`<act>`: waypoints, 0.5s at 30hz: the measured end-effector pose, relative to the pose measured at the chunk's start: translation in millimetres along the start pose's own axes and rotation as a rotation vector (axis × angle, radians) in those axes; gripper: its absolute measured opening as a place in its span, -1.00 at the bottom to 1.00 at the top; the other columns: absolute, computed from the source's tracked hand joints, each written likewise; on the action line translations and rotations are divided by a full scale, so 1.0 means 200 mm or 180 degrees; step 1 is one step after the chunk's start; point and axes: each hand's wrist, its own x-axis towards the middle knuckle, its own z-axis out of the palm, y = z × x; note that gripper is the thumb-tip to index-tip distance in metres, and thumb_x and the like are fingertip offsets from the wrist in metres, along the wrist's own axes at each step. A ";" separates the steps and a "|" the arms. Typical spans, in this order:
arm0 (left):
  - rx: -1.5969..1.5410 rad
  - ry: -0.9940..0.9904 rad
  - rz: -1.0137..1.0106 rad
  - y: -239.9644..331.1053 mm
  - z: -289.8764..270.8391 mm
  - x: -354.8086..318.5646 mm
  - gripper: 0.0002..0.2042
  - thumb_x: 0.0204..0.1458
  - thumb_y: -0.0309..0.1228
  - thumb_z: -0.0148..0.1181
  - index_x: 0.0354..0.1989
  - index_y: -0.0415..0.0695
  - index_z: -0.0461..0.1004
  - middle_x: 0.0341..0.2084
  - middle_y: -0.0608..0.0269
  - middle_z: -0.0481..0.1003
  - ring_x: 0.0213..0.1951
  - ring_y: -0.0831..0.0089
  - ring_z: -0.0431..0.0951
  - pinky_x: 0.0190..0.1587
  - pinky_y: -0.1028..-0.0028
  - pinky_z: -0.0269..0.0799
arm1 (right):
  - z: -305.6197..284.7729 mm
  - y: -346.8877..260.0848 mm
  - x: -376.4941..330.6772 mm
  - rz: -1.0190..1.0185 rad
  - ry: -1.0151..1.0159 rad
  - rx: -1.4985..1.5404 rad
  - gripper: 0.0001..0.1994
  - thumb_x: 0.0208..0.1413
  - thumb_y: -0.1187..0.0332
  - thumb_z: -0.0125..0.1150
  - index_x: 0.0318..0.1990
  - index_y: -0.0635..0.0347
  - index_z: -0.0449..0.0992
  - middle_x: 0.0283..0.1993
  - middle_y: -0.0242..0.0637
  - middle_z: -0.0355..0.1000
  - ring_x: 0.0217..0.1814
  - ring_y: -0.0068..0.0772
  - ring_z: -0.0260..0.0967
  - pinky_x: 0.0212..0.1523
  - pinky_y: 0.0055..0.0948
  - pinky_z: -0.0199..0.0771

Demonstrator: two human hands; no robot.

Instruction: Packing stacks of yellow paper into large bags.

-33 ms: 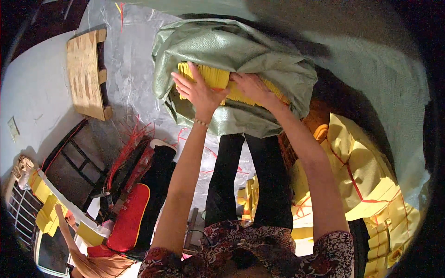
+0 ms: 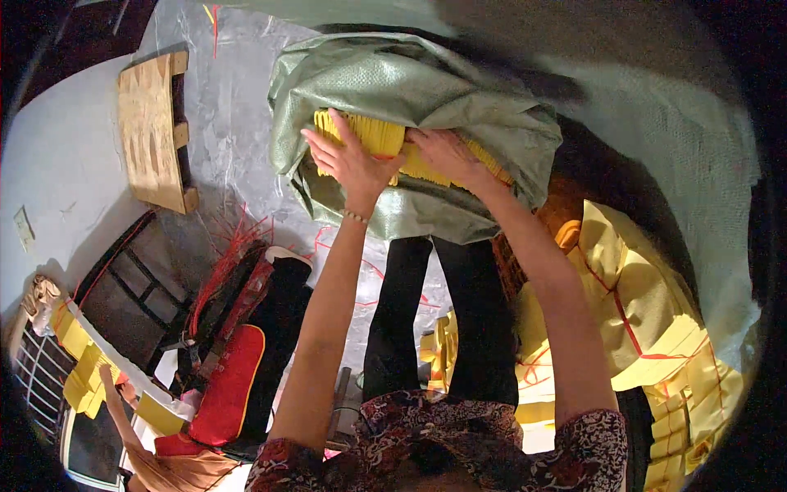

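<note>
A green woven sack [image 2: 385, 78] stands in front of me with its mouth gathered wide. Inside it are bundles of thin yellow folded sheets, packed on edge. My left hand [image 2: 352, 164] lies across the left bundle [image 2: 377, 131], fingers spread over its near side and top. A red tie shows on that bundle beside my thumb. My right hand [image 2: 449, 156] rests over the right bundle [image 2: 422, 170], fingers stretched toward the right end of the left one. Its fingertips are partly hidden where the bundles meet.
Large yellow paper bundles [image 2: 643, 312] tied with red string are stacked at my right. A wooden pallet [image 2: 152, 131] leans at the far left. On the left are a red cushion [image 2: 231, 385], red strings [image 2: 234, 246], and another person's arm [image 2: 119, 410] at yellow sheets [image 2: 86, 381].
</note>
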 end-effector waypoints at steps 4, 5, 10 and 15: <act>-0.0005 -0.0002 -0.0152 0.02 -0.01 0.01 0.36 -0.70 0.26 0.37 0.33 -0.10 -0.28 0.18 -0.51 -0.17 0.13 -0.34 0.00 0.11 -0.08 -0.06 | 0.17 0.12 -0.05 -0.0024 0.0238 -0.0277 -0.63 0.03 0.32 -0.01 0.04 0.08 0.33 0.13 -0.25 0.27 0.23 -0.17 0.14 0.23 -0.20 0.12; -0.0059 -0.0064 -0.0160 0.03 -0.02 0.02 0.31 -0.65 0.19 0.37 0.34 -0.09 -0.26 0.14 -0.49 -0.09 0.07 -0.28 0.08 0.07 -0.03 0.01 | 0.21 0.14 -0.06 -0.0064 0.0592 -0.1237 -0.64 0.05 0.27 -0.04 0.04 0.03 0.34 0.12 -0.33 0.26 0.26 -0.25 0.10 0.24 -0.20 0.10; 0.0113 -0.0258 -0.0275 -0.01 -0.07 0.02 0.26 -0.61 0.10 0.38 0.35 -0.03 -0.25 0.04 -0.37 0.06 -0.08 -0.13 0.19 -0.03 0.07 0.11 | 0.20 0.04 -0.03 -0.0204 0.0686 -0.2057 -0.63 0.06 0.13 -0.11 0.02 -0.09 0.36 0.13 -0.54 0.23 0.30 -0.42 -0.01 0.24 -0.19 0.04; -0.0042 -0.0258 -0.0338 -0.01 -0.06 0.02 0.26 -0.62 0.05 0.40 0.35 0.05 -0.26 0.01 -0.33 0.08 -0.07 -0.12 0.16 -0.02 0.06 0.07 | 0.15 0.07 -0.02 -0.0584 0.0553 -0.1849 -0.64 0.02 0.13 -0.01 -0.01 -0.07 0.39 0.08 -0.48 0.28 0.19 -0.38 0.13 0.17 -0.21 0.14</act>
